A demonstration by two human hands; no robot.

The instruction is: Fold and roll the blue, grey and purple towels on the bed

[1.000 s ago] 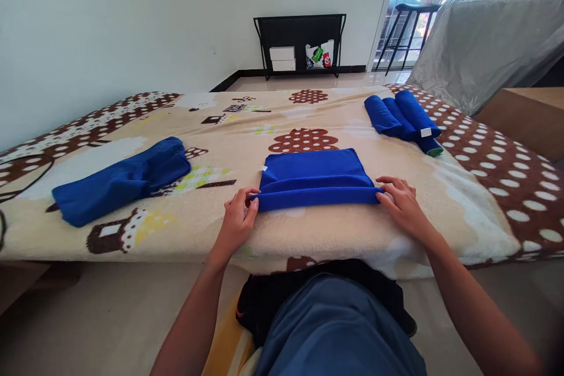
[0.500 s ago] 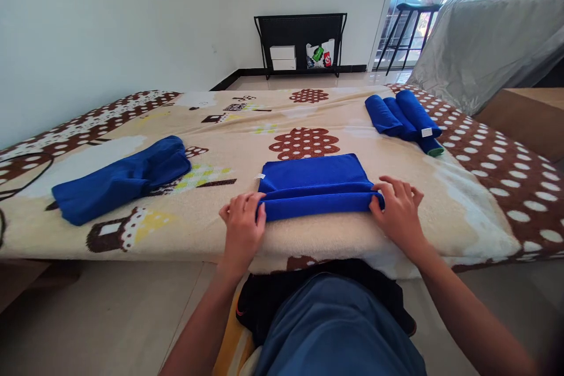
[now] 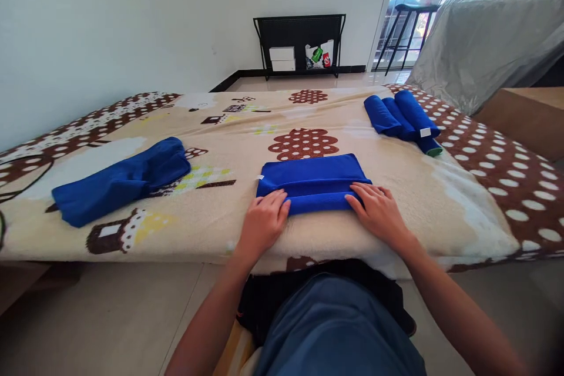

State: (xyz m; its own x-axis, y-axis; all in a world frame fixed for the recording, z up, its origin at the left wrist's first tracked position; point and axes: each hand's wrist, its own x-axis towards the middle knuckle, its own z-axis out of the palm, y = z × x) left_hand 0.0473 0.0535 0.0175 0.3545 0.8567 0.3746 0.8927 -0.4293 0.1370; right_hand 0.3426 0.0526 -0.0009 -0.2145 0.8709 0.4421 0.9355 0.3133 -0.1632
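Observation:
A blue towel [image 3: 314,169] lies in front of me, its near edge folded over in a thick band and its far part flat. My left hand [image 3: 265,220] rests on the left end of the folded band, fingers stretched out over it. On the right end lies my right hand [image 3: 378,211], fingers also extended and the thumb along the near side. Neither hand grips the cloth; both press on it from above. A small white tag sticks out at the towel's left edge.
A loosely folded blue cloth [image 3: 123,182] lies to the left. Several rolled blue towels [image 3: 403,117] are grouped at the right. All rest on a patterned blanket [image 3: 229,211]. Beyond it stand a black rack [image 3: 299,29] and a plastic-covered piece of furniture [image 3: 493,35].
Both hands have let go of the towel's corners and moved inward, now lying flat on top of the folded band.

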